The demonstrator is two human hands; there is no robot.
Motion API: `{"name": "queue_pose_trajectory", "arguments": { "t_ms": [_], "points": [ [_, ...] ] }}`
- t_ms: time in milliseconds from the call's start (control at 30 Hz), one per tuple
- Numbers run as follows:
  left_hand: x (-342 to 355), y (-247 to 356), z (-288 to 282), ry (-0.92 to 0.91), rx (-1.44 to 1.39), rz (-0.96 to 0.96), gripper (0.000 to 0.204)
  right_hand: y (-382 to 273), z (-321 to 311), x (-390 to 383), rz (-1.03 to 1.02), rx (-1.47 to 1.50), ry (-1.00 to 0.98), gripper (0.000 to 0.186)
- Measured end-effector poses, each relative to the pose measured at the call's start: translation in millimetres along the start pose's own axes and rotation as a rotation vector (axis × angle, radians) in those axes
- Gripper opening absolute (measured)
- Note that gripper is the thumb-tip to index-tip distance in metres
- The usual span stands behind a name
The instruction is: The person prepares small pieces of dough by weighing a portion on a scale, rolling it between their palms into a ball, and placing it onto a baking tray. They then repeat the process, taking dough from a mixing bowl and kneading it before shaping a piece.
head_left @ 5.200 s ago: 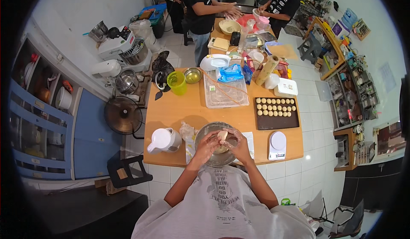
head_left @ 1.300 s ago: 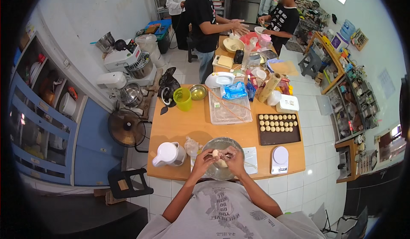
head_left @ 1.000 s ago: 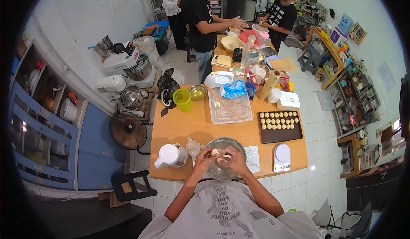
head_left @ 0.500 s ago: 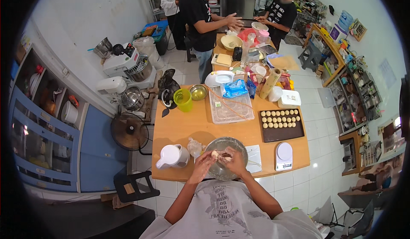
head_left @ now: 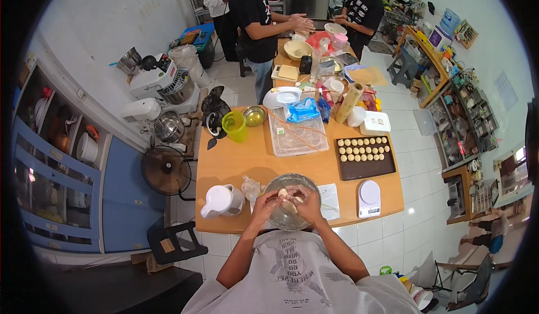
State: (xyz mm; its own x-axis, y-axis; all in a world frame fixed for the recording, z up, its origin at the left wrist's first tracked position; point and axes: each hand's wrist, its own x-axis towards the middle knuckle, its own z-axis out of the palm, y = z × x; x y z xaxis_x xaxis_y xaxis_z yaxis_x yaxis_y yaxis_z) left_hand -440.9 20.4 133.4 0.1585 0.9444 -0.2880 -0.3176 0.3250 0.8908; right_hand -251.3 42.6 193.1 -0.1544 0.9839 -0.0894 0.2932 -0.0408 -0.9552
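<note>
A round metal bowl (head_left: 279,182) stands near the front edge of the wooden table, and both my hands are over it. My left hand (head_left: 267,204) pinches a small pale lump of dough (head_left: 283,192) between its fingertips. Close beside it, my right hand (head_left: 307,201) has its fingers curled around another pale piece of dough (head_left: 299,199); the two hands nearly touch. More pale dough (head_left: 289,207) shows below the fingers, partly hidden by them. To the right, a dark baking tray (head_left: 359,171) carries rows of small round dough balls (head_left: 362,150).
Left of the bowl are a white jug (head_left: 222,200) and a crumpled plastic bag (head_left: 250,187). A white kitchen scale (head_left: 369,198) stands on the right. Behind lie a clear plastic box (head_left: 295,140), a yellow-green cup (head_left: 234,126) and a metal bowl (head_left: 255,115). Two people work at the far end.
The whole view has shifted slightly. My fingers have changed their hold on the dough over the bowl. At the far end, a person's hands have come closer together.
</note>
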Motion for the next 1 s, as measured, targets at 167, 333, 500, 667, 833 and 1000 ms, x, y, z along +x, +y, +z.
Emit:
{"name": "queue_pose_trajectory", "arguments": {
  "t_ms": [167, 333, 500, 667, 833, 1000],
  "points": [
    [6.2, 6.2, 8.4, -0.022, 0.132, 0.052, 0.042, 33.6, 4.4, 1.3, 0.035, 0.205, 0.063, 0.025],
    [5.0, 12.7, 12.7, -0.048, 0.183, 0.065, 0.041, 17.4, -15.7, -3.6, 0.020, 0.490, -0.038, 0.033],
    [0.0, 10.4, 18.7, -0.123, 0.173, 0.062, 0.040, 12.0, -35.4, 1.6, -0.040, 0.282, -0.178, 0.027],
    [-4.1, 9.6, 22.2, -0.074, 0.165, 0.056, 0.037, 16.7, -29.5, 11.7, -0.084, 0.131, -0.176, 0.019],
    [1.3, -0.9, 16.2, 0.052, -0.002, 0.104, 0.036, 9.5, -15.3, 20.2, -0.066, -0.015, -0.110, 0.021],
    [13.0, 36.3, 23.3, 0.189, -0.180, 0.231, 0.035, -42.2, -13.2, 33.3, -0.353, -0.053, -0.052, 0.030]
  ]
}}
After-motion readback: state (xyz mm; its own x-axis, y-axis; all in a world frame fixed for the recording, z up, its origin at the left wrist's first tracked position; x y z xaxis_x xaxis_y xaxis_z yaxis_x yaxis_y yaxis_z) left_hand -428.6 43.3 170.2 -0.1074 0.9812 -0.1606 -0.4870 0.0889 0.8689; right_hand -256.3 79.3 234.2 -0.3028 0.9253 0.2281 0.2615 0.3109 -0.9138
